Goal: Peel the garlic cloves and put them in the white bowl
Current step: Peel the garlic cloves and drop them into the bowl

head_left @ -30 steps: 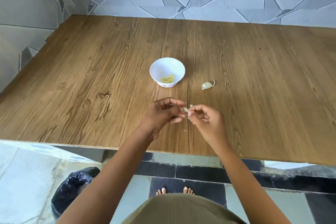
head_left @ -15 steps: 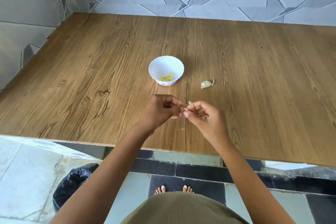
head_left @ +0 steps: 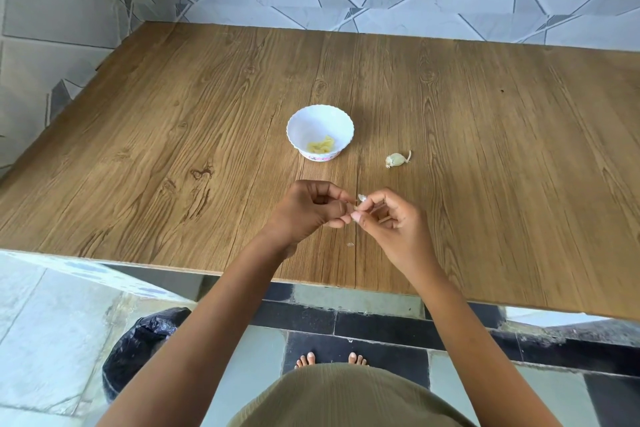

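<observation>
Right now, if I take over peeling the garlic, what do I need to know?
Hands: left hand and right hand both pinch one small garlic clove above the table. It is too small to tell how much skin is off.
Done: some peeled garlic lies in the white bowl.
Left: finish this clove, drop it in the bowl, then peel the unpeeled garlic piece lying right of the bowl.

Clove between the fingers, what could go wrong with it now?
The clove is tiny and pinched between left hand and right hand, so it might slip and roll off the near table edge. Peeled skin, like the scrap lying by that edge, could drop to the floor.
</observation>
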